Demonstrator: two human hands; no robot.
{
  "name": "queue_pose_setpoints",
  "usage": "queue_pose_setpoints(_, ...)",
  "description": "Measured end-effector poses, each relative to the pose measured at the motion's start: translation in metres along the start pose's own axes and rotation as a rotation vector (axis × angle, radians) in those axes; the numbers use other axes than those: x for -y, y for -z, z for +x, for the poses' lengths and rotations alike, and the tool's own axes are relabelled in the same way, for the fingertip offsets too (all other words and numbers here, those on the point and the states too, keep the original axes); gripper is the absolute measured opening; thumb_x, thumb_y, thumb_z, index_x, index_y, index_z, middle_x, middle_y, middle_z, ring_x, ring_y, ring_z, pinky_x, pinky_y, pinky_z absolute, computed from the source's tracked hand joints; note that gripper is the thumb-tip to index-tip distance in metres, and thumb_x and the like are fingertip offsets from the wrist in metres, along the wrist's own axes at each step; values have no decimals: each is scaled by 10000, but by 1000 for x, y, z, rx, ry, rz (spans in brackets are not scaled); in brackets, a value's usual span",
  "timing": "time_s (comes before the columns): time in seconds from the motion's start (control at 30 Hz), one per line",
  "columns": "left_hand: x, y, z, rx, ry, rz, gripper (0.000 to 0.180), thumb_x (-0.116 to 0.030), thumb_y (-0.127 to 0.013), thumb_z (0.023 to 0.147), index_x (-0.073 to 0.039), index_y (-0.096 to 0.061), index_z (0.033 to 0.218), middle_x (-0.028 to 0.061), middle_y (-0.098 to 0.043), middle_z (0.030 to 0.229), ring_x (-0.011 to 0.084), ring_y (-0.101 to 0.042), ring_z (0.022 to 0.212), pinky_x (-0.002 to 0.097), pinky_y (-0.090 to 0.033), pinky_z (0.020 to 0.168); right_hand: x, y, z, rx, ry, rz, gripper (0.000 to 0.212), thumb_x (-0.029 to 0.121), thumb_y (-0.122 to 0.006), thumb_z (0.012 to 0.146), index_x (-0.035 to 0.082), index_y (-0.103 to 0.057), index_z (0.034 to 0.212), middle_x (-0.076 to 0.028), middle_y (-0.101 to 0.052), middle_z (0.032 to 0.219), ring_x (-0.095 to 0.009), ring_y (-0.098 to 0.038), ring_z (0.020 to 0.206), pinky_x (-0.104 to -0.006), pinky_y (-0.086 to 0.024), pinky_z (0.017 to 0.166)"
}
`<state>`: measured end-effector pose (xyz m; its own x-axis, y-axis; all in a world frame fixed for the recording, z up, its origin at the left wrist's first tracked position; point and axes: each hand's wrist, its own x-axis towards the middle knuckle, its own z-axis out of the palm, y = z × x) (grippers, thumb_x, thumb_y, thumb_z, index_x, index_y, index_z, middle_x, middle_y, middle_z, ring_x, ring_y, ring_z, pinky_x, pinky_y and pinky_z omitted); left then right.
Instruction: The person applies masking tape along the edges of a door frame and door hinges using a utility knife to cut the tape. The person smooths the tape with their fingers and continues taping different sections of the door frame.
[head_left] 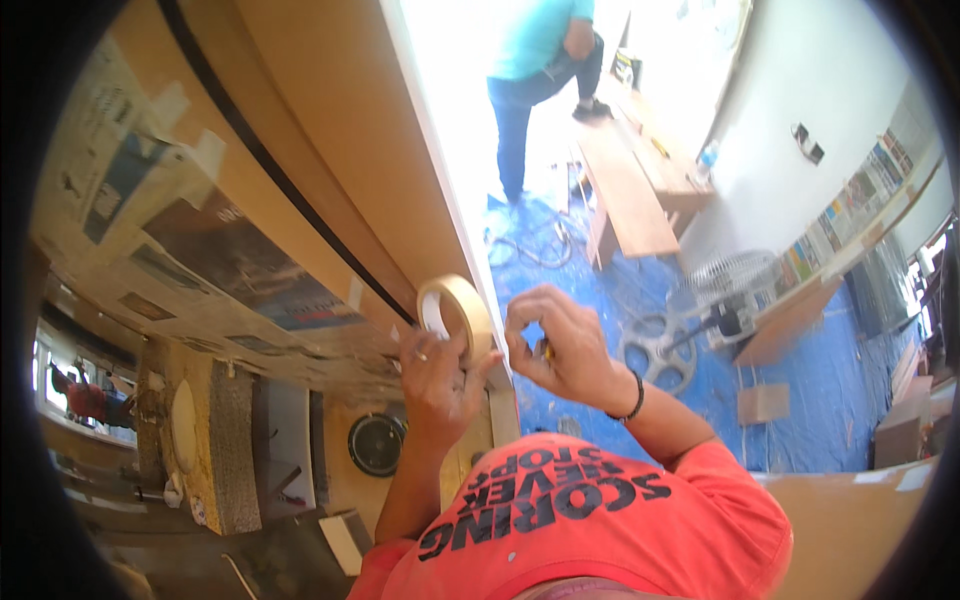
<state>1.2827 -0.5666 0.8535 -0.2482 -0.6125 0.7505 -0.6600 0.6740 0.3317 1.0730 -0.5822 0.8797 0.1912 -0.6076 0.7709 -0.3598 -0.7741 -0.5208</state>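
Note:
My left hand (432,385) grips a roll of cream masking tape (476,318), holding it upright beside the pale edge of a tall brown panel (330,130). My right hand (565,345) is just right of that edge, apart from the left, with thumb and fingers curled into a ring. A small yellow bit shows between its fingers; what the object is, I cannot make out. Newspaper sheets (240,255) are taped over the surface to the left of the panel. A black strip (270,150) runs along it toward my left hand.
Blue plastic sheeting (600,300) covers the floor at right. On it stand a fan (735,300) and a wooden bench (630,200). Another person (540,90) rests a foot on the bench. Newspaper lines the right wall's base. A round black disc (377,444) lies lower left.

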Motion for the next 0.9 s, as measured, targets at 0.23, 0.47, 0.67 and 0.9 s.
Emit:
queue_pose_setpoints(0.23, -10, 16, 18, -132, -23, -65, 426, -216, -970, 817, -12, -731, 1104, 85, -639, 776, 305, -620, 740, 446, -496, 825, 10, -9, 34, 6, -185, 295, 430, 24, -874, 915, 56, -593, 1239, -75, -743, 1069, -35, -569, 681, -225, -469, 567)
queue_pose_setpoints(0.47, -20, 54, 50, -222, -30, -68, 471, -231, -967, 839, -4, -717, 1166, 106, -726, 888, 306, -686, 803, 424, -531, 803, 48, 21, 107, 176, -117, 214, 158, 106, -881, 917, 27, -746, 899, -55, -764, 897, -113, -628, 698, -298, -505, 637)
queue_pose_setpoints(0.67, -41, 74, 104, -542, 25, -458, 527, -155, -918, 890, 28, -690, 1329, 190, -755, 1140, 353, -756, 1019, 439, -603, 824, 95, 30, 188, 34, 116, 40, 258, 210, -910, 905, 14, -741, 921, -74, -720, 782, -135, -621, 645, -303, -486, 601)
queue_pose_setpoints(0.9, -44, 130, 196, -618, -226, 193, 534, -94, -744, 1005, 17, -596, 1506, 245, -745, 1204, 369, -790, 1020, 438, -639, 863, 159, 53, 339, -194, 457, -206, 433, 441, -849, 931, 22, -814, 1035, -98, -754, 817, -179, -716, 732, -353, -556, 683)
